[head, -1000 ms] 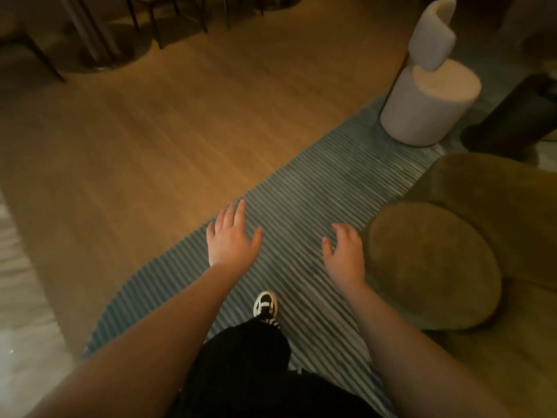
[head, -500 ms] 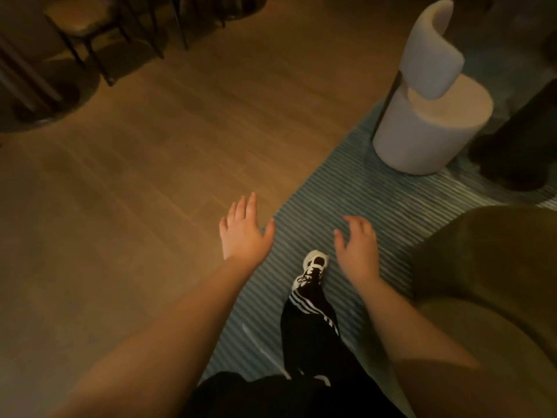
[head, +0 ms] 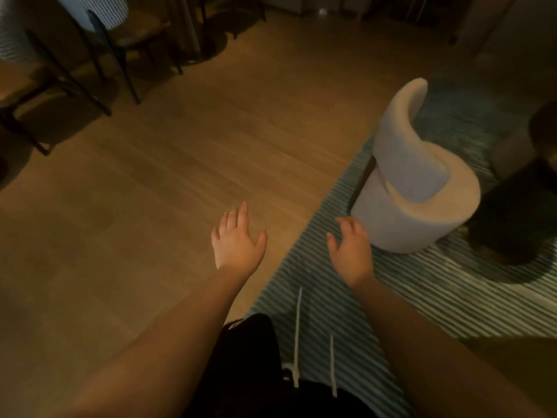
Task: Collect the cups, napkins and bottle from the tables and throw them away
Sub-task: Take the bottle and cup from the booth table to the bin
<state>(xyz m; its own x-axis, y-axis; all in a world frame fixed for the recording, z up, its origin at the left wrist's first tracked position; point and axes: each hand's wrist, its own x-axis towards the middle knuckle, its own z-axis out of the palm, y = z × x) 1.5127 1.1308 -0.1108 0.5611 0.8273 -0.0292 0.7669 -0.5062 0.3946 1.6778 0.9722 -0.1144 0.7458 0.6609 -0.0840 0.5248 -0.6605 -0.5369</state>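
Observation:
No cups, napkins or bottle show in this view. My left hand (head: 236, 241) is stretched out in front of me over the wooden floor, palm down, fingers apart, holding nothing. My right hand (head: 349, 251) hovers over the edge of the striped rug, fingers loosely spread and empty, just left of a pale round chair. My dark trousers fill the bottom centre.
A pale round upholstered chair (head: 413, 188) stands on the blue-striped rug (head: 452, 297) at right. Dark metal-legged chairs (head: 120, 43) and a table base stand at the far left. A dark object (head: 518, 215) sits behind the pale chair. Wooden floor (head: 180, 161) spreads ahead.
The view has swung left and forward: the olive seat has left the frame at right, the pale chair is nearer, the far chairs have come into view. Both hands stay empty.

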